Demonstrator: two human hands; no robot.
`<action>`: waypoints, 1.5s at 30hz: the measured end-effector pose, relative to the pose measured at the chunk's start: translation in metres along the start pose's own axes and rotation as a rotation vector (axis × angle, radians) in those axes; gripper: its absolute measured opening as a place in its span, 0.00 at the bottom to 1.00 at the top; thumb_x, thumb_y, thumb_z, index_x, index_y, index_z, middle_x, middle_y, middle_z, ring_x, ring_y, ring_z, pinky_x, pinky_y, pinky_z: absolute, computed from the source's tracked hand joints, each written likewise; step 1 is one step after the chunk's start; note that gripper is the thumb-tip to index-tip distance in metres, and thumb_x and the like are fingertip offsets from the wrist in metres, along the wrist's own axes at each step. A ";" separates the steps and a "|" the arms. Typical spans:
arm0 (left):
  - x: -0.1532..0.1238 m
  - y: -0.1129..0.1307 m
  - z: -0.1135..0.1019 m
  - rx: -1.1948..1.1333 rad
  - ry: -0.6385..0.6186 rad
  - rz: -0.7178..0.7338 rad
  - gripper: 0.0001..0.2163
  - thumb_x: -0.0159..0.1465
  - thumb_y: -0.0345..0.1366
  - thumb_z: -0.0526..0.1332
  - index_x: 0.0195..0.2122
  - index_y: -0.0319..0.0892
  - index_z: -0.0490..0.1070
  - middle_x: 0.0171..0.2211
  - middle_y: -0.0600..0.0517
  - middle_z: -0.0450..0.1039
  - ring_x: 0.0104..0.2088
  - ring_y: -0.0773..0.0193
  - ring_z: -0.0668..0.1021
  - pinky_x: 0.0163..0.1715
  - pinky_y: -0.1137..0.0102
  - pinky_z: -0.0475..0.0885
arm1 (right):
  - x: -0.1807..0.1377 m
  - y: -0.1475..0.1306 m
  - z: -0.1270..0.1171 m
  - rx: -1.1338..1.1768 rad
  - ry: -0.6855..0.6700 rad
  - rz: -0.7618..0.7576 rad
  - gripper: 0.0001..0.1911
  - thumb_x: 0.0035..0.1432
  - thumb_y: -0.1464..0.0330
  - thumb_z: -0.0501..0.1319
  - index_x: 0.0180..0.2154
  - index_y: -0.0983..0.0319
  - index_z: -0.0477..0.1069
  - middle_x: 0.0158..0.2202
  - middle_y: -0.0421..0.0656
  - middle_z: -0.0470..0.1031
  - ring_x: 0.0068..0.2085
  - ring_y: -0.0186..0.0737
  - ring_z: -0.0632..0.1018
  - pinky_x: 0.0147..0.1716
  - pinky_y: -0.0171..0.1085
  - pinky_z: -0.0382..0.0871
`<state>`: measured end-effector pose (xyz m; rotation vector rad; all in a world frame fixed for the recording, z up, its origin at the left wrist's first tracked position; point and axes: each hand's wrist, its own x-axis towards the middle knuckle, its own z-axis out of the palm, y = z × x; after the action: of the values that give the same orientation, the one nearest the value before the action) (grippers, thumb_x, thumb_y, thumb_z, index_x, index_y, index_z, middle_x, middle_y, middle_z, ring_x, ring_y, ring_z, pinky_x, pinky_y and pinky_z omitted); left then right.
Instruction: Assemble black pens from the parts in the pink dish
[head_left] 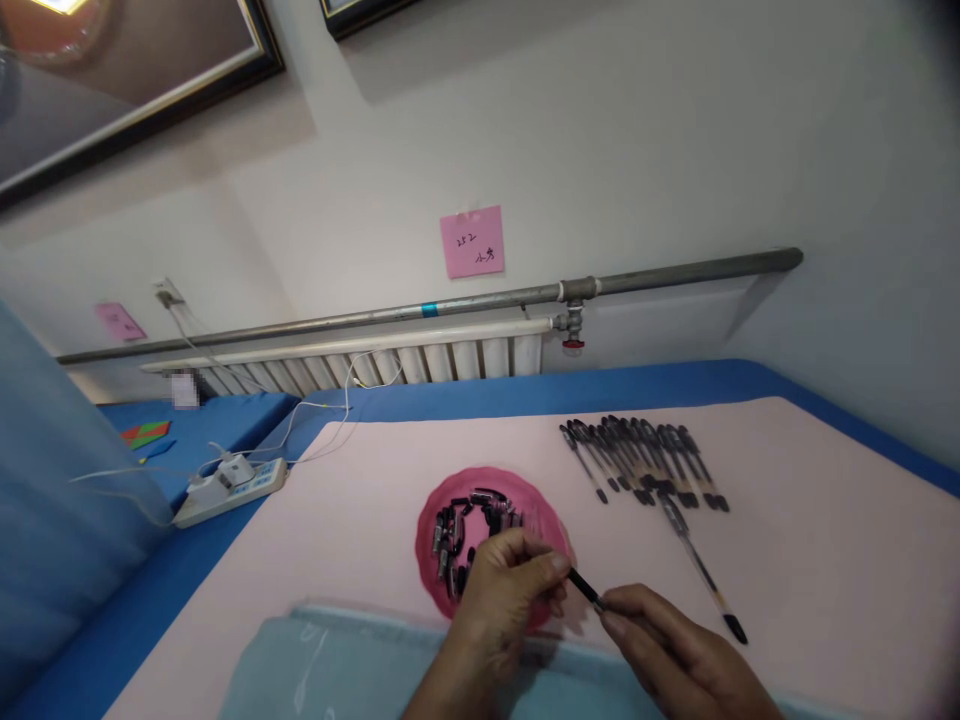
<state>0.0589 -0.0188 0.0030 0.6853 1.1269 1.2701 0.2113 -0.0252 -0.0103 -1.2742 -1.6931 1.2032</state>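
A short, slim black pen part point(584, 587) runs between my two hands. My left hand point(504, 590) pinches its upper left end between thumb and fingertips, in front of a pink plate. The lower right end is between the thumb and fingers of my right hand point(671, 645), where a small clear bit shows. Lying in the pink plate point(430, 500) are several black caps and clear pen pieces point(444, 545), some hidden by my left hand. To the right is a row of black-capped clear pens point(637, 455). One pen point(701, 565) lies apart, pointing down towards the right.
A pink sheet point(345, 520) covers the blue table point(675, 378). Folded light-blue cloth point(337, 660) lies at the near edge. A power strip point(255, 487) with white plugs and cables sits at left, beside a blue curtain point(67, 500). Behind are a radiator point(465, 358) and a pipe point(487, 302).
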 end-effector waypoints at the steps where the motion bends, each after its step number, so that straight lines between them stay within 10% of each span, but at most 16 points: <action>1: 0.000 0.003 -0.004 0.023 0.001 0.012 0.13 0.45 0.43 0.68 0.22 0.38 0.71 0.16 0.53 0.67 0.17 0.71 0.68 0.21 0.74 0.62 | 0.001 0.000 -0.001 0.008 -0.034 0.025 0.13 0.53 0.57 0.54 0.28 0.57 0.69 0.19 0.35 0.64 0.22 0.34 0.66 0.22 0.29 0.60; 8: 0.012 0.031 -0.056 0.461 0.317 0.240 0.10 0.54 0.42 0.60 0.31 0.41 0.73 0.23 0.54 0.71 0.22 0.67 0.69 0.25 0.73 0.63 | 0.003 -0.005 -0.014 0.081 0.064 0.076 0.14 0.55 0.56 0.53 0.31 0.59 0.67 0.17 0.33 0.54 0.18 0.31 0.58 0.16 0.30 0.52; 22: 0.006 0.027 -0.065 1.436 0.182 0.170 0.03 0.47 0.29 0.59 0.19 0.42 0.68 0.24 0.49 0.69 0.26 0.61 0.70 0.28 0.69 0.58 | 0.000 -0.007 -0.021 -0.138 0.051 -0.048 0.12 0.55 0.59 0.53 0.30 0.58 0.71 0.17 0.35 0.62 0.20 0.33 0.66 0.20 0.30 0.59; 35: 0.002 0.031 -0.056 1.207 0.329 0.134 0.07 0.46 0.29 0.61 0.15 0.44 0.63 0.16 0.53 0.63 0.21 0.62 0.68 0.26 0.67 0.56 | 0.001 -0.003 -0.019 -0.154 -0.005 -0.080 0.13 0.58 0.59 0.51 0.31 0.59 0.69 0.18 0.35 0.59 0.20 0.33 0.64 0.20 0.30 0.57; 45: -0.001 0.026 -0.027 -0.097 0.049 -0.033 0.12 0.46 0.34 0.68 0.28 0.40 0.66 0.17 0.57 0.69 0.15 0.72 0.70 0.18 0.76 0.65 | -0.005 -0.002 -0.005 -0.113 -0.135 -0.133 0.13 0.59 0.60 0.50 0.30 0.59 0.67 0.19 0.33 0.58 0.22 0.32 0.63 0.22 0.30 0.56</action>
<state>0.0237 -0.0189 0.0174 0.5641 1.1043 1.3111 0.2161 -0.0285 -0.0070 -1.1473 -1.9362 1.1510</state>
